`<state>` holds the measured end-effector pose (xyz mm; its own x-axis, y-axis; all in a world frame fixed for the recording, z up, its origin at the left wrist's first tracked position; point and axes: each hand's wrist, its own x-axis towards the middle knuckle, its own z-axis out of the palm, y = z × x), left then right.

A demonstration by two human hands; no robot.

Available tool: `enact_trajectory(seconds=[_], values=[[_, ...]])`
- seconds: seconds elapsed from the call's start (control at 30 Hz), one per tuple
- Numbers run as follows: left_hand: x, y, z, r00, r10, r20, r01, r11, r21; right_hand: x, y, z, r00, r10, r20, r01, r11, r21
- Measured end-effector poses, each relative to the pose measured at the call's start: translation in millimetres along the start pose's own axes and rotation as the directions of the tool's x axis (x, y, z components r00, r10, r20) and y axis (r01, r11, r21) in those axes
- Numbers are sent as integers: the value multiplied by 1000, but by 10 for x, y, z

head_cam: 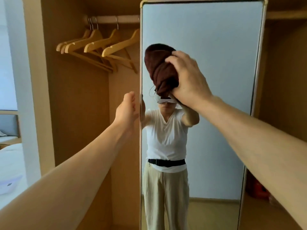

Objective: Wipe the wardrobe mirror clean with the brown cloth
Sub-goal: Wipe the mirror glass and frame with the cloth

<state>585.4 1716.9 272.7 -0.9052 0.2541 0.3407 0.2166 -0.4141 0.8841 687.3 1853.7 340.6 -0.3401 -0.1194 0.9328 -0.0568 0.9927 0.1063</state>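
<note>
Against the upper left part of the glass, the fingers (172,59) of the right hand (187,80) were curled over a bunched brown cloth (159,68), gripping it and pressing it to the wardrobe mirror (216,63). The cloth was wadded into a tall rounded lump, its upper end standing above the knuckles and its lower end tucked under the palm. The right forearm reached in from the lower right.

At the mirror's left edge, the left hand (127,108) met the pale frame (140,146) at mid-height, thumb uppermost. Its fingers were wrapped round the edge, their tips seen only as a reflection just inside the glass, so the hand held the mirror by its side. The left forearm stretched in from the lower left.

Within the glass appeared the reflection of the person (166,138), in a white T-shirt, dark belt and beige trousers, with the cloth covering the head. To the left of the mirror, the open wardrobe (74,97) held several wooden hangers (99,45) on a rail (114,19). At the far left lay part of a bed (10,163) with white bedding. Low on the right, beside the frame, stood a red object (257,188) too blurred to identify.
</note>
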Motion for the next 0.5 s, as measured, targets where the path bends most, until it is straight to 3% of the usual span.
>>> enact_trajectory(seconds=[0.1, 0.2, 0.33, 0.5], values=[[158, -190, -93, 995, -97, -30, 97, 995, 3, 105, 66, 194, 971, -49, 235, 109, 962, -250], [245, -260, -143, 958, -251, 137, 262, 962, -74, -158, 96, 434, 961, -32, 275, 116, 948, -297], [330, -242, -139, 927, -273, 257, 303, 949, -83, -812, 17, 728, 979, -57, 198, 111, 956, -273], [332, -281, -107, 920, -275, 279, 299, 953, -48, -1924, -193, 1071, 910, -108, 400, 210, 953, -219]])
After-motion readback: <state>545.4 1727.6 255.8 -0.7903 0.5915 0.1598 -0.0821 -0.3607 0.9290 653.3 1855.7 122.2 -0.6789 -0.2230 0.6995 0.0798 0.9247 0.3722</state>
